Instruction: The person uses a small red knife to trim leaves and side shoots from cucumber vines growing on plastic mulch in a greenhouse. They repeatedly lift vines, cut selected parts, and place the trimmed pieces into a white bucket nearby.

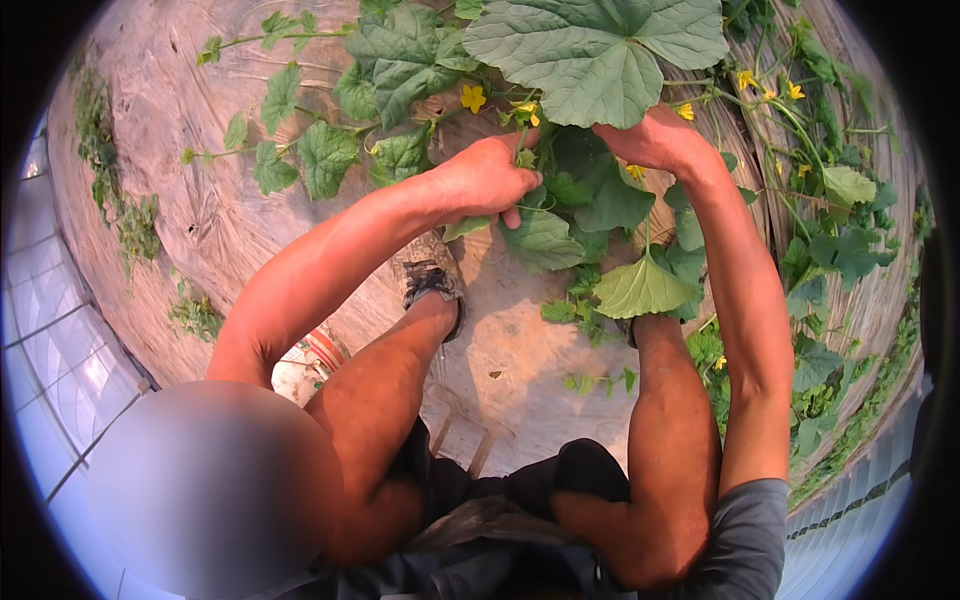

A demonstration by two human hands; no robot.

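Observation:
A melon-like vine (559, 142) with broad lobed leaves and yellow flowers spreads over the ground before me. My left hand (487, 178) is at its middle, with a small green shoot (525, 158) pinched between thumb and fingers. Below those fingers hangs a dark green leaf (545, 240). My right hand (652, 141) reaches in from the right, its fingertips hidden beneath a very large leaf (585, 56). Whether they hold anything is not visible. A yellow flower (472, 98) lies up and left of my hands, and a paler leaf (646, 289) droops near my right foot.
Wrinkled plastic film (187, 150) covers the ground. A white bucket (300, 371) with red bands stands beside my left leg. My left shoe (431, 274) is close to the vine. More vines (832, 247) run along the right, and clear greenhouse sheeting (56, 330) rises at the left.

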